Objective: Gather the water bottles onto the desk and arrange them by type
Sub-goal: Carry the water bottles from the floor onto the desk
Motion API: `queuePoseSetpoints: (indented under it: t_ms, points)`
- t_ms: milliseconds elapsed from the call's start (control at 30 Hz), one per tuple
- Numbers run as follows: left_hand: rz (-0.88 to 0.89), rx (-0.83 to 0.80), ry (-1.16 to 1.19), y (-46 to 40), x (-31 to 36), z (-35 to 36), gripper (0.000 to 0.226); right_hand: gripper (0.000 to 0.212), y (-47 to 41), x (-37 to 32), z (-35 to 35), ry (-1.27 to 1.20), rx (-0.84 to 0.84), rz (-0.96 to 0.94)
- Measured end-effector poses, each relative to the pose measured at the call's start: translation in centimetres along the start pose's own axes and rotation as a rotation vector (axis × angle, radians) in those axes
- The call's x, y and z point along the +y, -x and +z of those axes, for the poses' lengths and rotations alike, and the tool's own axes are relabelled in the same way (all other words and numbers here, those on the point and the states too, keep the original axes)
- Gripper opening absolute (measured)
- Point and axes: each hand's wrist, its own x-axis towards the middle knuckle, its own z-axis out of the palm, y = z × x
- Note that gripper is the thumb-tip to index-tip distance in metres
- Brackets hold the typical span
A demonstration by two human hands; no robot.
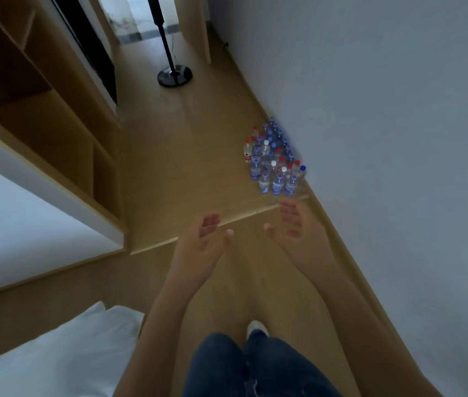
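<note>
Your left hand point(208, 239) and right hand point(294, 224) reach out empty, fingers loosely apart, just short of the water bottles point(274, 164) clustered upright against the wall point(384, 110).

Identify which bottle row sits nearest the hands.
The front row of blue-labelled bottles, standing on the floor just beyond the right hand; others stand farther back along the wall.

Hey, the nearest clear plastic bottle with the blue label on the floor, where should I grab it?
Grip the front-row clear plastic bottle with the blue label around its upper body, coming from the open room side. It stands upright, with neighbours behind and a wall to its right.
</note>
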Motion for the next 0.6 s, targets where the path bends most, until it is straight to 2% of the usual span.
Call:
queuePoseSetpoints:
  t_ms: [167, 400, 600]
  points:
    - [-0.048, 0.011, 0.059, -10.7, 0.9, -1.7, 0.037, 0.051, -9.8, -1.6, 2.1, -0.004, -0.008, 0.042]
    - [-0.093, -0.107, 0.086, -28.0, 0.0, -4.6, 0.031, 0.048, -24.8, -3.0, 6.9, -0.013, 0.088, 0.107]
    - [-0.002, -0.206, 0.026, -43.6, 2.1, -8.3, 0.033, 0.046, -37.6, -7.1, 11.0, -0.046, 0.177, 0.167]
